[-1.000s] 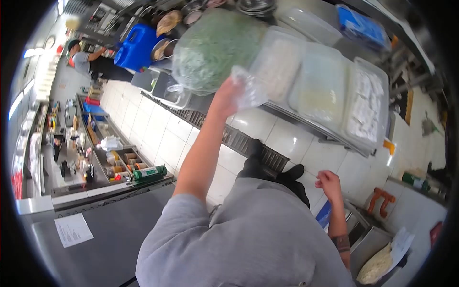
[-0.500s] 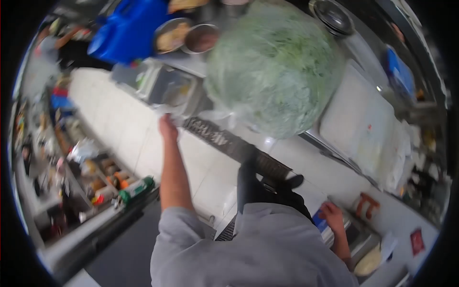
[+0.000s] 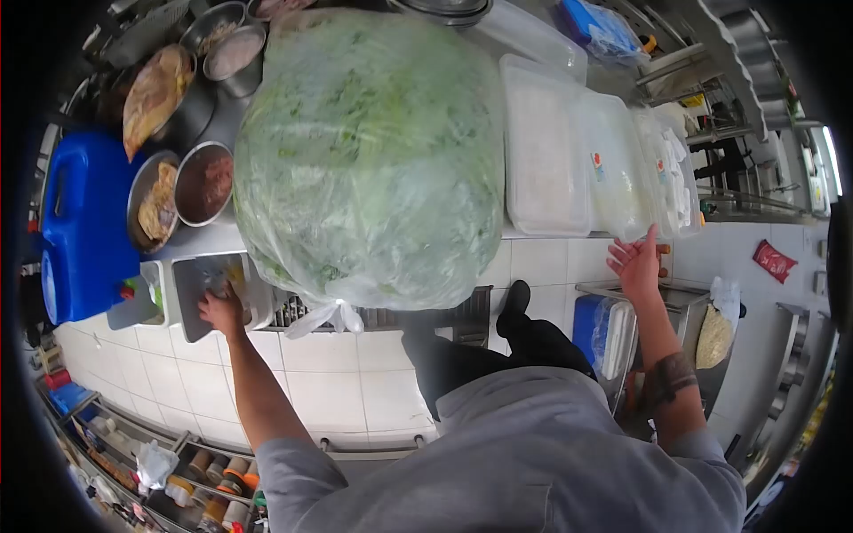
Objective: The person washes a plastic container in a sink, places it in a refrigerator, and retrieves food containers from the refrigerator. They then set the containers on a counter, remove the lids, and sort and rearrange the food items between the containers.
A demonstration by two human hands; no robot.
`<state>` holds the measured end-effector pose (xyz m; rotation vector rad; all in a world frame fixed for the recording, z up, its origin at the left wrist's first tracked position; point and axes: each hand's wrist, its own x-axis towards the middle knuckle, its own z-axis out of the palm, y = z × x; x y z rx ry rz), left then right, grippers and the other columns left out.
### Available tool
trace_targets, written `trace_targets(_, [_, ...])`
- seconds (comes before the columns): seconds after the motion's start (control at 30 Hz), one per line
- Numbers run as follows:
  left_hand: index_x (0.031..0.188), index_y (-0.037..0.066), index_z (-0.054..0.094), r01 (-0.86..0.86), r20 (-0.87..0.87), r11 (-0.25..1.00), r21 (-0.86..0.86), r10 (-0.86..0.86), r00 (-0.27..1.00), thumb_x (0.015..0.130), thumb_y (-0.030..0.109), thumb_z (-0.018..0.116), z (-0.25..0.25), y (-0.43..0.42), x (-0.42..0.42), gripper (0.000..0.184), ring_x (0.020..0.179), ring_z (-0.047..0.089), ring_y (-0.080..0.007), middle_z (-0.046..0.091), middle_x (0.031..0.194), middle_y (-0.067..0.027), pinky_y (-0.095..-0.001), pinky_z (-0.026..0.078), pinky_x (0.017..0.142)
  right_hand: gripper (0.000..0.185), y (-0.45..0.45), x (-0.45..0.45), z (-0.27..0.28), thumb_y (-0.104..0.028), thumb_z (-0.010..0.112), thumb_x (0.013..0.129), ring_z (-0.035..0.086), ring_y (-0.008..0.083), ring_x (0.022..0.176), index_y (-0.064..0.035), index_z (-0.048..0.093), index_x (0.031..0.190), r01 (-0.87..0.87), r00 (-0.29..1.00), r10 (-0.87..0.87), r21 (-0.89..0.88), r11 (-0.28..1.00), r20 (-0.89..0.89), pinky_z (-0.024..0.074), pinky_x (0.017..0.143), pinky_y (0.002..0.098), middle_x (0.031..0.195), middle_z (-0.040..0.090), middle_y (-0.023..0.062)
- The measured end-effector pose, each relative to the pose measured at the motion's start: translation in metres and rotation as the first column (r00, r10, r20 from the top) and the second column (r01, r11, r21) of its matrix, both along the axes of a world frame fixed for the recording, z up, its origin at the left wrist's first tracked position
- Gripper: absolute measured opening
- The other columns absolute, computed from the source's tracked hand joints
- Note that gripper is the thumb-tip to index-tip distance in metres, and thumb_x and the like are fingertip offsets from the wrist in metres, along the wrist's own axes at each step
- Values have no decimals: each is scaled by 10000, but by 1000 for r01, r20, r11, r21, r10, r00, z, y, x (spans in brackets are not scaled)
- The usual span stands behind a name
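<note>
My left hand [image 3: 222, 311] reaches over a grey bin [image 3: 194, 306] below the counter's edge, its fingers apart and nothing visible in them. Clear plastic and small scraps lie in that bin. My right hand [image 3: 638, 262] is raised with spread fingers, just below the near edge of a translucent plastic box [image 3: 619, 182], and holds nothing. Between my hands, a huge clear bag of leafy greens [image 3: 369, 160] sits on the counter. Its knotted end [image 3: 336, 318] hangs over the front edge.
At left stand a blue jerrycan [image 3: 89, 222] and several metal bowls, one with minced meat [image 3: 216, 185]. A lidded white box [image 3: 546, 151] lies right of the bag. Below right is a steel cart with a blue-and-white package [image 3: 604, 333]. Behind me is a shelf of jars [image 3: 209, 466].
My view has turned and levelled. My left hand, earlier beside the bag's loose end, is now over the grey bin. My right hand has risen from the blue package towards the plastic boxes.
</note>
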<state>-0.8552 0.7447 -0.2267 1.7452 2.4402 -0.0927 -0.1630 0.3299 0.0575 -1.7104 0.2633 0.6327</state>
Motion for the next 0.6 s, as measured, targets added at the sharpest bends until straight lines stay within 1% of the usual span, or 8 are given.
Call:
trace_targets(0.13, [1395, 107, 602, 65, -70, 962, 264, -48, 996, 920, 509, 682, 39, -19, 7, 627, 1284, 480, -449, 549, 1339, -238, -620, 428, 1052, 517, -12, 36, -22, -565, 537, 1040, 696, 266, 905, -50, 562, 1012, 52, 998, -53, -19, 998, -43, 581, 732, 412, 988, 675, 165])
trace_targets(0.27, [1356, 76, 605, 254, -180, 904, 344, -202, 963, 893, 362, 729, 69, -42, -8, 558, 1272, 490, -464, 550, 1345, -237, -580, 456, 1034, 508, -11, 6, 43, -506, 602, 1024, 672, 223, 628, -23, 604, 870, -371, 919, 316, -244, 896, -237, 555, 544, 353, 766, 664, 130])
trace_targets(0.33, [1279, 49, 633, 212, 12, 956, 202, -219, 976, 863, 242, 740, 87, -70, 13, 470, 1210, 533, -496, 531, 1378, -237, -557, 491, 984, 530, 7, 7, 75, -516, 623, 1011, 646, 181, 545, -2, 638, 882, -548, 834, 524, -350, 759, -171, 514, 469, 305, 712, 655, 109])
trace_targets(0.4, [1156, 30, 681, 283, 198, 916, -284, -232, 952, 900, 287, 714, 111, -96, 38, 364, 1154, 634, -398, 661, 1219, -268, -527, 511, 960, 492, 37, 44, 87, -502, 647, 1000, 650, 165, 598, -21, 649, 897, -535, 821, 568, -270, 800, 58, 532, 527, 313, 741, 654, 84])
trace_targets(0.43, [1113, 48, 704, 548, 389, 790, -275, -430, 815, 934, 278, 680, 75, -111, 16, 292, 1104, 673, -367, 720, 1137, -204, -520, 515, 939, 387, 63, 70, 91, -420, 669, 1002, 654, 153, 698, -37, 666, 944, -537, 793, 578, -224, 813, 192, 553, 623, 316, 813, 653, 57])
trace_targets(0.47, [1091, 64, 724, 873, 359, 443, -203, -796, 487, 956, 314, 670, 54, -125, 20, 289, 1035, 691, -380, 739, 1111, -163, -496, 527, 915, 311, 92, 97, 90, -345, 677, 1001, 650, 150, 809, -34, 668, 1011, -527, 805, 517, -49, 848, 290, 550, 722, 307, 878, 644, 38])
trace_targets(0.5, [1113, 81, 734, 746, 514, 350, -566, -558, 651, 954, 388, 683, 125, -145, 85, 350, 1055, 691, -347, 736, 1133, -162, -462, 536, 915, 290, 131, 127, 87, -307, 678, 998, 652, 152, 861, -26, 665, 1069, -468, 839, 428, 45, 882, 337, 548, 761, 304, 899, 646, 41])
trace_targets(0.6, [1084, 76, 717, 755, 683, 230, -615, -323, 655, 993, 448, 642, 218, -204, 213, 390, 1045, 683, -313, 732, 1110, -144, -402, 526, 916, 289, 246, 251, 29, -272, 697, 959, 641, 162, 855, -21, 654, 1096, -509, 769, 439, 30, 860, 464, 542, 804, 325, 953, 659, 62])
